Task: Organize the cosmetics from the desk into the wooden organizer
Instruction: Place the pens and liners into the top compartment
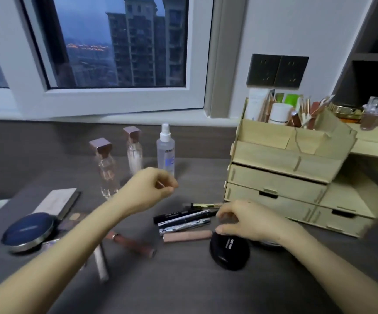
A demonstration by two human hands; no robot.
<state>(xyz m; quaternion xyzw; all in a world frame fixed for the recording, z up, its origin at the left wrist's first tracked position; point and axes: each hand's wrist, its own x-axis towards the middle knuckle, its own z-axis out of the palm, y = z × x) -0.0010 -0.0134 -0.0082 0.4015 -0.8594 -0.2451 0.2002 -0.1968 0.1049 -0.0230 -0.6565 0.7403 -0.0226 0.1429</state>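
Note:
My left hand hovers above the desk in front of a clear spray bottle, fingers curled in and blurred. My right hand is low over the right ends of a row of lying tubes, thumb and fingers apart. The row holds a black mascara, a silver tube, a pink tube and a gold pencil. A black compact lies just under that hand. The wooden organizer stands at the right, its top compartments holding brushes and bottles.
Two glass bottles with rose caps stand behind my left arm. At the left lie a blue round compact, a grey palette, a brown lip gloss and a pale tube. A window ledge runs behind the desk.

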